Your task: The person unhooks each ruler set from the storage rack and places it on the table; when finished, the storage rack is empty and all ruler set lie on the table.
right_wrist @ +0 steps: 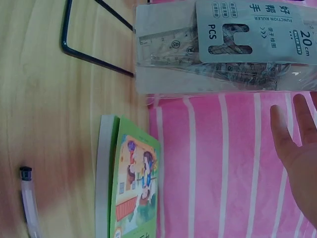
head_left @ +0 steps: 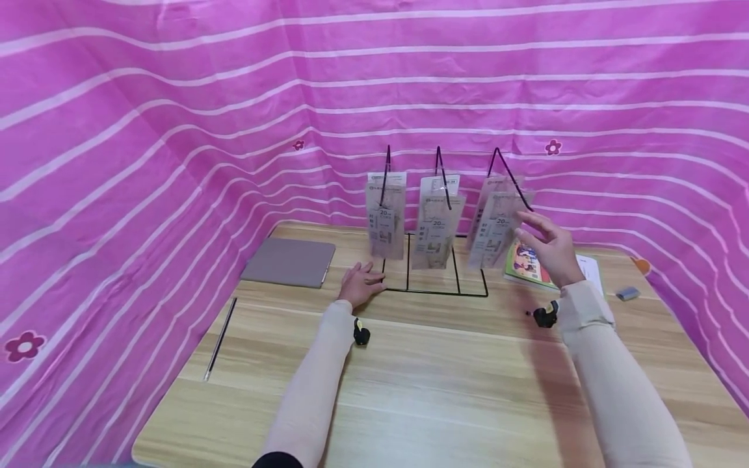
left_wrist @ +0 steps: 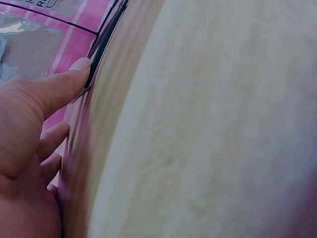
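Note:
A black wire display rack (head_left: 433,292) stands on the table, its three hooks bearing clear packs of rulers. Packs hang on the left hook (head_left: 386,224), the middle hook (head_left: 435,231) and the right hook (head_left: 491,237). My left hand (head_left: 361,285) rests at the rack's left front corner; in the left wrist view its thumb (left_wrist: 69,82) presses the base wire (left_wrist: 105,47). My right hand (head_left: 552,253) is raised beside the right packs, fingertips near the hook's front end. In the right wrist view its fingers (right_wrist: 285,131) look extended below the ruler pack (right_wrist: 233,47); its thumb is hidden.
A grey notebook (head_left: 287,262) lies at the back left, with a dark pencil (head_left: 220,338) nearer the left edge. Right of the rack are a green picture book (head_left: 526,263), a white booklet (head_left: 591,273) and a blue-grey eraser (head_left: 628,294). A capped pen (right_wrist: 30,206) lies near the book.

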{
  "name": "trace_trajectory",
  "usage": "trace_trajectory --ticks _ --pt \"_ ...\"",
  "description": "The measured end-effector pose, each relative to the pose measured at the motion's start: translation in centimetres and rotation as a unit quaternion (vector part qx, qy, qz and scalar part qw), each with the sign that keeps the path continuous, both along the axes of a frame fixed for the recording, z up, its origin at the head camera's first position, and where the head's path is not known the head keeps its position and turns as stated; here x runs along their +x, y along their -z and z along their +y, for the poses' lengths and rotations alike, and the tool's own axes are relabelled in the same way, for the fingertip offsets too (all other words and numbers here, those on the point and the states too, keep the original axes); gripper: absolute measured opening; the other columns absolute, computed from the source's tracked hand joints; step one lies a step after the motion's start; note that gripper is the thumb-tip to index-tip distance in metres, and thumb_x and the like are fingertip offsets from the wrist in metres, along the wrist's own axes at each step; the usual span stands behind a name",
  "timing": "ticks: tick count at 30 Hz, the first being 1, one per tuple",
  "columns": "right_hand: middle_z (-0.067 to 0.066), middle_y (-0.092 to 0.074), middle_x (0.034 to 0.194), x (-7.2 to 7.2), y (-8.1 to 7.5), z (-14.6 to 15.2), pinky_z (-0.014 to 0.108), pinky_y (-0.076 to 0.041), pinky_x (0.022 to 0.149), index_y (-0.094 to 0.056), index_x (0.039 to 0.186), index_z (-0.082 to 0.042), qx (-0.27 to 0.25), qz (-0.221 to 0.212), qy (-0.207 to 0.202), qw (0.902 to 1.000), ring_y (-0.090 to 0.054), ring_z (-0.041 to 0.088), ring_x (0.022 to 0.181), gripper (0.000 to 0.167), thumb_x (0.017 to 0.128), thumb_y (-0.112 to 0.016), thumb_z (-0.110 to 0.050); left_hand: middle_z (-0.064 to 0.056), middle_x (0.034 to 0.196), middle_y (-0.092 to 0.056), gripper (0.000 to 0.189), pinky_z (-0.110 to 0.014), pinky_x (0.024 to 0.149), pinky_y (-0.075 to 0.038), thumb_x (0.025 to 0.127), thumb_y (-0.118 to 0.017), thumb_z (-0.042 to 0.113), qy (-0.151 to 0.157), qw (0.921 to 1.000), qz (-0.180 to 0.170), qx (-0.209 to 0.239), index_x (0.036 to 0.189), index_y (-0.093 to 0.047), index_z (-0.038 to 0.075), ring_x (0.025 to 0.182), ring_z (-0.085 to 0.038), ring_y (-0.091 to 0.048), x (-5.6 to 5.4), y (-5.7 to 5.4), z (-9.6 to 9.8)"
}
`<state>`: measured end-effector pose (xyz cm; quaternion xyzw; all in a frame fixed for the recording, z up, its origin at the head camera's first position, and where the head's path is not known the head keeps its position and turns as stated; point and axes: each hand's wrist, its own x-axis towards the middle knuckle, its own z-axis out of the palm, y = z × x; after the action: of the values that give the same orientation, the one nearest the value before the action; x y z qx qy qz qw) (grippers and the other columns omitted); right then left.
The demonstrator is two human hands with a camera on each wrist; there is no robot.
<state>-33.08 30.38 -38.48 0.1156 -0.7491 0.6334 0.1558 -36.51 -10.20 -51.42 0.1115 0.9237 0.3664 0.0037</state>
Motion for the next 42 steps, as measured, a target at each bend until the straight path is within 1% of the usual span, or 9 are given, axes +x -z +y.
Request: trace_trajectory --ticks 4,7,13,16,23,28,34,38,42 --pt "-0.007 -0.064 0.134 -0.3 -0.2 0.1 0.012 -0.052 0.088 -0.056 0.14 0.0 -0.008 -0.014 0.004 0.9999 -0.061 0.001 0.115 0.046 0.095 -0.068 -0.003 -0.014 0.158 -0.039 0.038 -0.056 0.124 -0.006 0.092 -0.074 0.032 -0.001 1.0 -0.001 -0.002 0.127 -0.071 0.016 0.152 -0.042 -0.019 0.0 0.0 0.1" --pt "-0.011 -0.068 0.126 0.0 -0.7 -0.2 0.011 -0.052 0.087 -0.057 0.138 0.002 -0.011 -0.01 0.004 0.9999 -0.064 0.0 0.108 0.045 0.095 -0.067 -0.001 -0.015 0.158 -0.039 0.038 -0.056 0.124 -0.006 0.092 -0.073 0.031 -0.002 1.0 -0.002 -0.003 0.127 -0.071 0.016 0.153 -0.041 -0.018 0.0 -0.1 0.2" --pt "-0.011 -0.075 0.104 1.4 -2.1 -1.1 0.011 -0.054 0.075 -0.061 0.13 0.007 -0.003 0.007 0.019 0.9998 -0.068 0.001 0.092 0.039 0.092 -0.069 0.004 -0.015 0.157 -0.04 0.037 -0.057 0.124 -0.007 0.093 -0.072 0.03 -0.005 0.9999 0.002 -0.009 0.127 -0.071 0.015 0.152 -0.042 -0.019 0.1 -0.1 0.2" --pt "-0.009 -0.076 0.095 1.6 -2.2 -1.3 0.012 -0.054 0.074 -0.063 0.127 0.007 -0.006 0.017 0.022 0.9996 -0.069 0.002 0.086 0.037 0.09 -0.07 0.006 -0.015 0.157 -0.04 0.037 -0.056 0.124 -0.007 0.093 -0.073 0.03 -0.006 0.9999 0.002 -0.012 0.127 -0.071 0.015 0.152 -0.041 -0.02 0.1 -0.2 0.3" --pt "-0.006 -0.078 0.095 1.3 -1.8 -1.0 0.014 -0.056 0.078 -0.065 0.123 0.008 -0.032 0.036 0.009 0.9988 -0.072 0.003 0.086 0.035 0.088 -0.071 0.009 -0.015 0.158 -0.039 0.037 -0.055 0.125 -0.005 0.093 -0.073 0.029 -0.005 1.0 -0.004 -0.007 0.127 -0.07 0.015 0.153 -0.041 -0.019 0.3 -0.4 0.3" --pt "-0.008 -0.078 0.095 1.2 -1.2 -0.2 0.014 -0.056 0.076 -0.067 0.121 0.008 -0.014 0.041 0.014 0.999 -0.073 0.002 0.085 0.033 0.088 -0.071 0.008 -0.014 0.159 -0.038 0.038 -0.055 0.125 -0.005 0.094 -0.072 0.031 -0.004 0.9999 -0.007 -0.01 0.128 -0.07 0.016 0.153 -0.04 -0.018 0.3 -0.3 0.2" --pt "-0.009 -0.077 0.088 3.2 -2.2 -0.1 0.012 -0.053 0.063 -0.066 0.119 0.012 0.044 0.056 0.031 0.997 -0.069 0.001 0.075 0.031 0.088 -0.072 0.007 -0.014 0.158 -0.038 0.037 -0.055 0.125 -0.004 0.093 -0.073 0.031 -0.006 1.0 -0.004 -0.005 0.127 -0.071 0.016 0.153 -0.041 -0.018 0.2 -0.3 0.0" --pt "-0.003 -0.072 0.077 4.4 -2.8 -0.2 0.012 -0.048 0.055 -0.065 0.117 0.015 0.064 0.063 0.039 0.9952 -0.06 0.003 0.063 0.03 0.089 -0.071 0.007 -0.014 0.158 -0.038 0.038 -0.055 0.125 -0.004 0.093 -0.073 0.031 -0.006 1.0 -0.006 -0.004 0.127 -0.071 0.016 0.153 -0.04 -0.017 0.2 -0.4 0.2" --pt "0.0 -0.067 0.074 4.8 -2.6 0.1 0.013 -0.046 0.055 -0.066 0.118 0.013 0.069 0.063 0.043 0.9947 -0.056 0.006 0.062 0.03 0.089 -0.071 0.006 -0.015 0.158 -0.038 0.038 -0.055 0.125 -0.004 0.093 -0.072 0.03 -0.004 1.0 -0.007 -0.005 0.128 -0.07 0.015 0.153 -0.041 -0.018 0.3 -0.5 0.2"
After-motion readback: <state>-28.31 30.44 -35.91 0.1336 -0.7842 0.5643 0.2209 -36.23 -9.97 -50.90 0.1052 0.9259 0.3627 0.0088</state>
